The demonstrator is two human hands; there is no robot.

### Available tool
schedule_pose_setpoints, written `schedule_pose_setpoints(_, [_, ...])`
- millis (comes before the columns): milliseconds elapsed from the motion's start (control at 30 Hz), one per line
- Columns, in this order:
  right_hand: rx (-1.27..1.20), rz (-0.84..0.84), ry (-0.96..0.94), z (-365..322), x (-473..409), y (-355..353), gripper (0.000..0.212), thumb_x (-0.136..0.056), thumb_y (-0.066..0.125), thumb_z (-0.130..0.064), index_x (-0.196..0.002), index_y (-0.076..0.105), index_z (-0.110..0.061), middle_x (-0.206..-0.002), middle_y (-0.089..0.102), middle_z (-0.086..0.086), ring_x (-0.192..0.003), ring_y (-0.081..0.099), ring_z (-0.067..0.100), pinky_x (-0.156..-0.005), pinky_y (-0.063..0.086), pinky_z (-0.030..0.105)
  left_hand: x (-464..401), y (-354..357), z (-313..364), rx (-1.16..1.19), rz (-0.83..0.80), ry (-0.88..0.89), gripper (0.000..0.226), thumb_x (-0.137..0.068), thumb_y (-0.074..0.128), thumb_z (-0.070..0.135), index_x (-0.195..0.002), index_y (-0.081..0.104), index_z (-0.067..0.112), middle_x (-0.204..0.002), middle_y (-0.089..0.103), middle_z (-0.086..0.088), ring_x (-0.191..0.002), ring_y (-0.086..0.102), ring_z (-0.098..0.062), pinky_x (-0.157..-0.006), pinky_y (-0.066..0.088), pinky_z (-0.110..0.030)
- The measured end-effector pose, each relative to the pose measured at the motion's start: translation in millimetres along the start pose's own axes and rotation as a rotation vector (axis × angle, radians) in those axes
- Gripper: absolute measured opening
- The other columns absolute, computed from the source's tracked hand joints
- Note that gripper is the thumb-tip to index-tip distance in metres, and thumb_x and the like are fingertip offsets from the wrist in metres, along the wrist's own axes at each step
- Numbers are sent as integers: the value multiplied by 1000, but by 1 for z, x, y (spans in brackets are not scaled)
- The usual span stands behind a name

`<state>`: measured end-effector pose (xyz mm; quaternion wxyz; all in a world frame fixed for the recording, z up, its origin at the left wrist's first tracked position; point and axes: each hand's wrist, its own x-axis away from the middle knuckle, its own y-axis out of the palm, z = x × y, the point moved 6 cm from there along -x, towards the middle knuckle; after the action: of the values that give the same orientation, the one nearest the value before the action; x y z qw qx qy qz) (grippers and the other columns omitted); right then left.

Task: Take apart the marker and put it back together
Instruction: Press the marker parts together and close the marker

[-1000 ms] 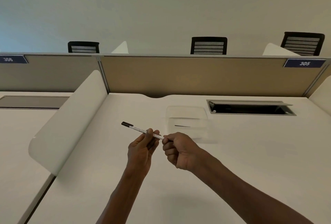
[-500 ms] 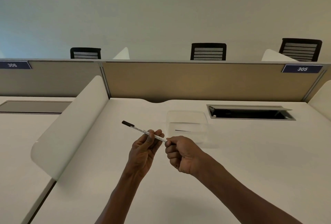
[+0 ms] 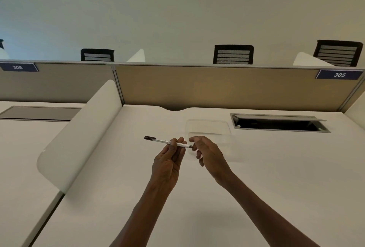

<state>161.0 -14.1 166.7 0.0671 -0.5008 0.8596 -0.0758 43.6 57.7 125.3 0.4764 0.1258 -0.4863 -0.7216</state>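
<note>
Slim, light, stiff marker (image 3: pixel 167 142), held above desk (image 3: pixel 276 167) centre. Left hand (image 3: pixel 167 164) pinches mid-barrel; right hand (image 3: pixel 207 153), fingers loosely curled at near tip, probably holds nothing. Best gripped mid-barrel, caps pulled straight.

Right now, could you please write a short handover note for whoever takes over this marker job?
Left hand: pinches the marker mid-barrel, held level above the desk.
Right hand: at the marker's right end, fingers loosely curled; a firm grip cannot be told.
Marker: dark cap on the left end, a dark tip or plug showing at the right end.
Clear box: on the desk just behind the hands.
Done: unclear; no loose parts in sight.
Left: likely pull the right end apart, then refit it.
</note>
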Motion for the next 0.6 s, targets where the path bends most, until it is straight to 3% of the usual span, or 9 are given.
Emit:
schedule_pose_setpoints(67, [30,-10,-69,1,1,1,15,-96,55,-36,-106,65,-31,-84,62,-15,-71,55,5,-59,44,15,0,1,-1,0,0,-5,34,-80,66,15,-109,68,-4,-109,74,-19,-92,75,-24,-68,61,-27])
schedule_pose_setpoints(167, [87,41,-254,-4,4,3,22,-85,73,-27,-104,64,-33,-96,63,-10,-76,58,10,-60,48,18,0,3,-4,1,-5,-27,35,-82,66,17,-110,68,-4,-110,74,-19,-91,75,-22,-68,61,-25])
schedule_pose_setpoints(367, [68,188,-440,-16,0,-4,14,-81,77,-14,-90,73,-25,-91,67,-7,-77,61,13,-59,49,19,0,10,-16,9,-35,-120,23,-78,71,16,-91,76,-3,-99,75,-20,-85,76,-24,-67,62,-28])
schedule_pose_setpoints(500, [57,263,-366,-19,-11,-15,3,-88,70,-18,-90,72,-18,-89,71,-7,-83,66,10,-65,48,23,-2,5,-24,-309,-52,-142,34,-90,68,28,-106,71,-2,-109,74,-20,-102,72,-28,-75,61,-29])
schedule_pose_setpoints(600, [-4,296,-348,-27,-19,-27,9,-95,61,-25,-94,66,-17,-88,75,-7,-86,69,9,-67,49,28,-2,-10,-30,-595,-57,-121,31,-93,66,31,-108,69,4,-107,76,-13,-103,72,-25,-84,59,-32])
